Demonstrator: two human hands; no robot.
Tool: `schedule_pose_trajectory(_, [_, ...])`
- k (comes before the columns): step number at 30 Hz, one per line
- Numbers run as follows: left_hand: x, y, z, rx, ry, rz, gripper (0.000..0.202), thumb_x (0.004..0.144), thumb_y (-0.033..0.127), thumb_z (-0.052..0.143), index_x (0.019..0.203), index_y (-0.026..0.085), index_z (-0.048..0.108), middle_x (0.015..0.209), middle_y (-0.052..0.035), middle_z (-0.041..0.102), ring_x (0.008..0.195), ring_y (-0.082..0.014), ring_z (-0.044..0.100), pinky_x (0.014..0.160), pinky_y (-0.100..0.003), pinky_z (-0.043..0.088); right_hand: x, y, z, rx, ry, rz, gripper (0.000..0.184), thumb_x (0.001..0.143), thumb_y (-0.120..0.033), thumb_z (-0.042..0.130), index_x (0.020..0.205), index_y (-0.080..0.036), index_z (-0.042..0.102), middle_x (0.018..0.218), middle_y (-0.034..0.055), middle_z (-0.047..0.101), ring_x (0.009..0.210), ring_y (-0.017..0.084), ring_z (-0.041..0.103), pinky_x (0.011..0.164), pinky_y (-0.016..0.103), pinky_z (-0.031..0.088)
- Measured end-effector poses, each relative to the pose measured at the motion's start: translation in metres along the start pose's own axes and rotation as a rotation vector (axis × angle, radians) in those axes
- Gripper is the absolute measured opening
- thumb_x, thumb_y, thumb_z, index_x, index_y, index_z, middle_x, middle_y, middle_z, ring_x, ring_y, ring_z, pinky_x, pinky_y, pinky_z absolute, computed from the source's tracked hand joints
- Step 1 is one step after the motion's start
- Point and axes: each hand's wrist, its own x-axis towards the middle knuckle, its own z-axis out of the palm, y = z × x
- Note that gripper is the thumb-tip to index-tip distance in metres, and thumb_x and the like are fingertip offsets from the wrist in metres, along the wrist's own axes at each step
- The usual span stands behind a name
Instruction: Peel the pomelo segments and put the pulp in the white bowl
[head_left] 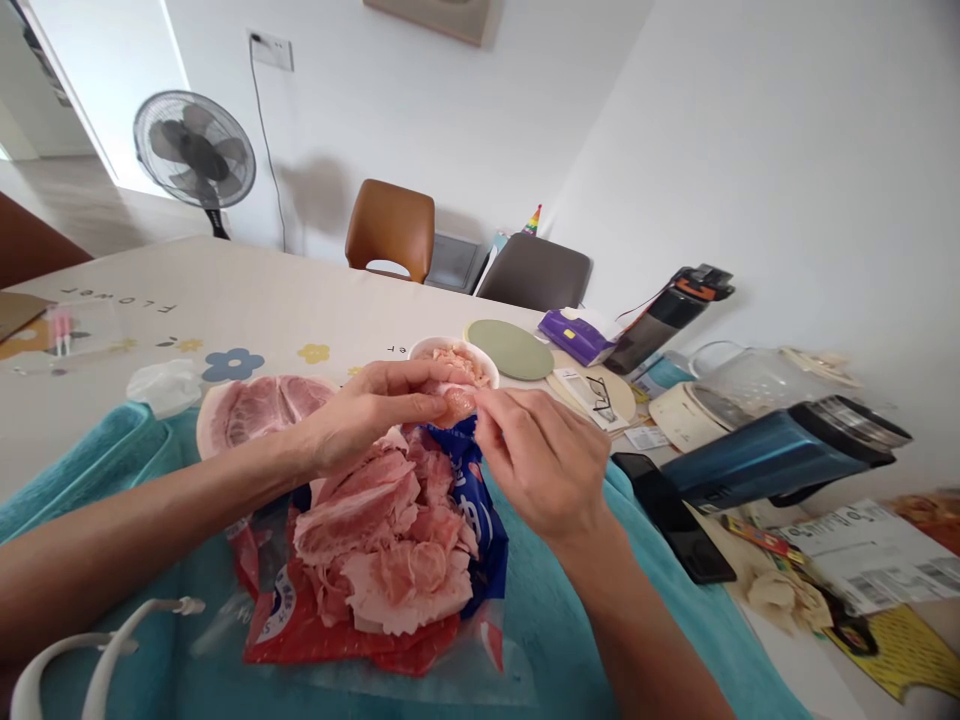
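Note:
Between thumb and fingers, my left hand (375, 405) holds a piece of pomelo flesh (459, 402). My right hand (546, 455) pinches the near right side of that piece, its fingertips closed on the edge; whether skin or pulp lies in the pinch is hidden. Just beyond stands a white bowl (491, 368) containing peeled pink pulp (457, 358). Below my hands, a heap of torn pomelo membranes (390, 540) lies on a red and blue plastic bag (487, 540). To the left of the heap, a cut pomelo in its rind (259, 410) is partly covered by my left forearm.
A teal towel (555, 620) lies under the bag. Along the right are a phone (675, 520), a blue tumbler (780, 450), a glass kettle (765, 385), a dark bottle (660, 325) and purple wipes (576, 337). A green mat (510, 350) lies behind the bowl.

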Motion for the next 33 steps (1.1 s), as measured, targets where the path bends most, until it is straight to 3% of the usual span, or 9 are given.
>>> schedule_pose_trajectory(2, [0.000,-0.002,-0.002,-0.010,-0.021,-0.047,0.026,0.076,0.027,0.070,0.101,0.022,0.075,0.084,-0.0023,0.070,0.081,-0.0164,0.060,0.078,-0.030,0.045,0.001,-0.001,-0.002,-0.033,-0.007,-0.020,0.012,0.082,-0.005,0.057,0.082,-0.017,0.061,0.066,0.0010,0.067,0.058,0.012,0.059,0.058,0.026,0.046])
schedule_pose_trajectory(5, [-0.001,-0.004,-0.005,-0.030,-0.053,-0.101,0.026,0.074,0.021,0.070,0.099,0.021,0.075,0.081,-0.0009,0.070,0.079,-0.0151,0.060,0.077,-0.029,0.045,0.002,-0.003,-0.004,0.071,-0.060,0.063,0.015,0.082,-0.005,0.053,0.076,-0.019,0.056,0.063,-0.0011,0.062,0.055,0.011,0.056,0.054,0.025,0.043])
schedule_pose_trajectory(10, [-0.001,-0.002,-0.003,-0.079,-0.087,-0.049,0.021,0.074,0.021,0.070,0.095,0.021,0.074,0.079,-0.0013,0.069,0.076,-0.0148,0.060,0.073,-0.028,0.046,0.003,-0.005,-0.005,0.316,-0.118,0.350,0.014,0.085,-0.011,0.049,0.078,-0.022,0.053,0.069,-0.0031,0.064,0.060,0.010,0.059,0.057,0.023,0.045])
schedule_pose_trajectory(17, [0.000,0.000,0.000,-0.179,-0.113,-0.018,0.024,0.078,0.021,0.069,0.102,0.021,0.072,0.081,-0.0022,0.065,0.075,-0.0139,0.059,0.069,-0.027,0.046,0.002,-0.006,-0.004,0.553,-0.077,0.709,0.011,0.088,-0.020,0.052,0.079,-0.021,0.058,0.067,-0.0042,0.063,0.055,0.010,0.058,0.054,0.023,0.046])
schedule_pose_trajectory(22, [0.004,-0.001,0.000,-0.326,-0.096,-0.056,0.016,0.081,0.021,0.067,0.097,0.018,0.070,0.082,-0.0030,0.064,0.072,-0.0128,0.059,0.063,-0.024,0.049,0.002,-0.007,-0.001,0.579,-0.113,0.742,0.018,0.091,-0.028,0.052,0.077,-0.020,0.060,0.061,-0.0038,0.061,0.054,0.010,0.057,0.055,0.023,0.046])
schedule_pose_trajectory(28, [0.004,0.000,0.001,-0.383,-0.048,-0.115,0.012,0.084,0.024,0.064,0.095,0.019,0.066,0.079,-0.0014,0.063,0.070,-0.0113,0.060,0.061,-0.022,0.050,0.004,-0.013,0.003,0.660,-0.165,0.776,0.003,0.084,-0.022,0.060,0.082,-0.021,0.062,0.075,-0.0016,0.069,0.062,0.011,0.062,0.057,0.022,0.049])
schedule_pose_trajectory(33, [0.003,-0.003,0.001,-0.405,-0.007,-0.096,0.011,0.082,0.027,0.068,0.090,0.018,0.066,0.078,0.0010,0.060,0.068,-0.0085,0.057,0.058,-0.019,0.046,0.003,-0.015,0.006,0.776,-0.226,0.948,0.011,0.083,-0.028,0.062,0.077,-0.019,0.063,0.067,-0.0021,0.065,0.054,0.010,0.057,0.050,0.021,0.047])
